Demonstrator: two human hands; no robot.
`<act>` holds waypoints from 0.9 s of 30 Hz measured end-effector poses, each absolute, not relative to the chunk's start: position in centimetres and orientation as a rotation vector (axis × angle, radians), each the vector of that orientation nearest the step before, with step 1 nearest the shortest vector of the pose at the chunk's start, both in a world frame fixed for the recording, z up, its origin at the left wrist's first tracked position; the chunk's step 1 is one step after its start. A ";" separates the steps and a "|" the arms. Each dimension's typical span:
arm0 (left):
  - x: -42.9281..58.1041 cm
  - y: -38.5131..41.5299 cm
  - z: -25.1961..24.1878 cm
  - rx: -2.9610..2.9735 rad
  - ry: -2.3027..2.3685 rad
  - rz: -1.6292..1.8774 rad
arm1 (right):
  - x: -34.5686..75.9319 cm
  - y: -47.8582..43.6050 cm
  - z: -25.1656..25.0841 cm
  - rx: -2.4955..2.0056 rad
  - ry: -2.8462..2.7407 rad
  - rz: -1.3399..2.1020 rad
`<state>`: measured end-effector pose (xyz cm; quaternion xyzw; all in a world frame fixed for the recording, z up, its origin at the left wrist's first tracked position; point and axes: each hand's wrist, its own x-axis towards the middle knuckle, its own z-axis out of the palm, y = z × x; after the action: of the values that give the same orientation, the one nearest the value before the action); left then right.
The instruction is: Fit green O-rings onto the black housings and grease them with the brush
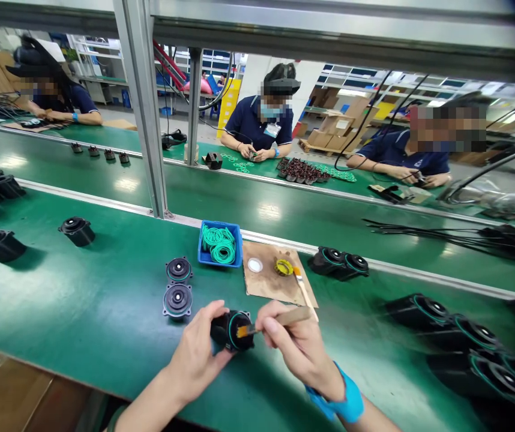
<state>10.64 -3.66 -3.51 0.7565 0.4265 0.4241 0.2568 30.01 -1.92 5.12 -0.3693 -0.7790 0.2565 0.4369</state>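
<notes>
My left hand grips a black cylindrical housing with a green sealing ring round its face, tilted toward me over the bench. In my right hand is a paintbrush, held like a pen, its orange bristles at the face of the housing. Two round black covers with green rings lie left of my hands. Beyond the housing stands a blue bin of green rings. A stained cardboard sheet carries a yellow cap, a white disc and a second brush.
More black housings stand at the left and right of the green bench. A metal post rises from the bench's far rail. Three people work across a conveyor. Black cables lie at the right.
</notes>
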 end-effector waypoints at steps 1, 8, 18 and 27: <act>10.6 -3.7 -3.4 2.075 1.149 1.149 | 29.7 -1.7 5.1 -0.914 -1.957 0.669; 10.5 -3.8 -3.5 2.129 1.122 1.108 | 28.6 -0.4 4.8 -0.813 -2.088 0.721; 10.1 -3.9 -3.8 2.140 1.088 1.083 | 29.0 0.9 4.6 -0.867 -2.089 0.545; 9.8 -3.9 -4.5 2.080 1.094 1.125 | 30.5 1.0 2.9 -1.061 -1.904 0.578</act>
<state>9.85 -3.92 -4.50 0.7698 0.4048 0.4164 0.2650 30.48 1.03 2.92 -0.4252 -0.7626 0.2316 0.4289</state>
